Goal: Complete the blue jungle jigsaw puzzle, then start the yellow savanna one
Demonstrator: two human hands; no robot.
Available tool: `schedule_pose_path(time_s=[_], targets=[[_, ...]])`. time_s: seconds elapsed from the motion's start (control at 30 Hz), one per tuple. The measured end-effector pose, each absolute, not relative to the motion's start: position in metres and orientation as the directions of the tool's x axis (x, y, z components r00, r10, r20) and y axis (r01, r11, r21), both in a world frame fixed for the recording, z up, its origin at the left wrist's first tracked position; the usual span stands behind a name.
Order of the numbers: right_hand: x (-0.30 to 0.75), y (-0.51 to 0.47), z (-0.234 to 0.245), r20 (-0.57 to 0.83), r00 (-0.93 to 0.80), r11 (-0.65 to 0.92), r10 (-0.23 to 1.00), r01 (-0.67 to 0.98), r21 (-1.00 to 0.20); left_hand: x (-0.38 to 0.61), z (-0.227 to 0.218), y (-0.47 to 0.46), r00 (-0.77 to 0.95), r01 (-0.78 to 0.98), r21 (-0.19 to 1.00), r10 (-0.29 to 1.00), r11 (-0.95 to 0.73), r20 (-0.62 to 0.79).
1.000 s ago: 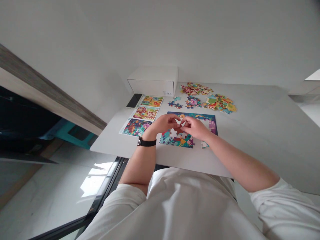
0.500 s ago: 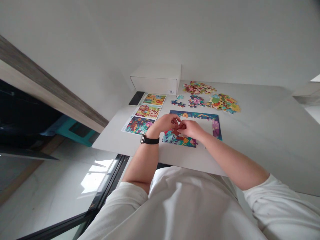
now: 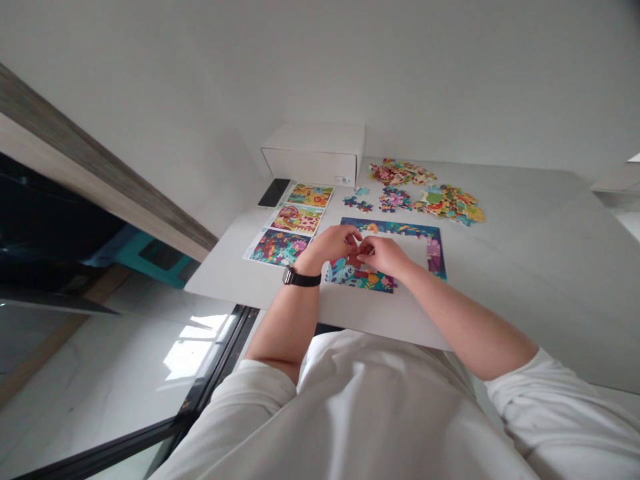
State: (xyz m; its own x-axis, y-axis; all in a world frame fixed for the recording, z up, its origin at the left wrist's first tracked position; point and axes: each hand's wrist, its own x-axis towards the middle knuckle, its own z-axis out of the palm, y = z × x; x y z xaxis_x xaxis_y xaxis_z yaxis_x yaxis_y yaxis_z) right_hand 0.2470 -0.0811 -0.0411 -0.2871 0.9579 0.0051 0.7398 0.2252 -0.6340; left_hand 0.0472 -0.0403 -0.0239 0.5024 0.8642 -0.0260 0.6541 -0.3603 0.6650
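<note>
A partly assembled jigsaw puzzle (image 3: 365, 279) lies on the white table, its dark blue border around a bare white middle. Over its left side, my left hand (image 3: 336, 244) bends its fingers together in a pinch. My right hand (image 3: 384, 255) meets it fingertip to fingertip, also pinched. Whatever sits between the fingertips is too small and too covered to make out. Part of the puzzle's left side is hidden beneath the hands. Left of the puzzle is a reference sheet (image 3: 295, 219) with three printed pictures.
Loose puzzle pieces lie in piles behind the puzzle: a reddish pile (image 3: 400, 173), a yellow-green pile (image 3: 453, 203) and a purple-blue group (image 3: 395, 199). A white box (image 3: 310, 163) stands at the back against the wall. Beside it rests a dark phone (image 3: 274, 193).
The view has shifted very slightly. Both hands stay together over the puzzle's left side, with only small finger movement.
</note>
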Motion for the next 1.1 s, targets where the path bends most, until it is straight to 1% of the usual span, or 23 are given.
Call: schedule_pose_path(time_s=[0.4, 0.53, 0.6, 0.7, 0.8, 0.97, 1.1], targets=[[0.244, -0.081, -0.037, -0.020, -0.327, 0.250, 0.945, 0.760, -0.600, 0.046, -0.029, -0.040, 0.514, 0.682, 0.626, 0.857, -0.378, -0.043], [0.243, -0.081, -0.042, -0.013, -0.330, 0.267, 0.944, 0.786, -0.557, 0.042, -0.028, -0.039, 0.530, 0.724, 0.533, 0.848, -0.437, -0.024], [0.242, -0.081, -0.043, 0.009, -0.346, 0.298, 0.938, 0.794, -0.530, 0.039, -0.028, -0.037, 0.544, 0.740, 0.491, 0.838, -0.459, -0.037], [0.241, -0.084, -0.044, 0.035, -0.362, 0.335, 0.931, 0.814, -0.474, 0.035, -0.028, -0.036, 0.537, 0.763, 0.473, 0.839, -0.441, -0.084], [0.241, -0.087, -0.041, 0.033, -0.362, 0.338, 0.932, 0.829, -0.445, 0.034, -0.028, -0.037, 0.511, 0.787, 0.459, 0.852, -0.413, -0.110], [0.245, -0.091, -0.037, 0.025, -0.420, 0.384, 0.907, 0.801, -0.460, 0.034, -0.027, -0.039, 0.506, 0.796, 0.448, 0.854, -0.407, -0.123], [0.248, -0.094, -0.037, -0.012, -0.488, 0.428, 0.873, 0.775, -0.465, 0.034, -0.028, -0.038, 0.502, 0.799, 0.446, 0.856, -0.403, -0.125]])
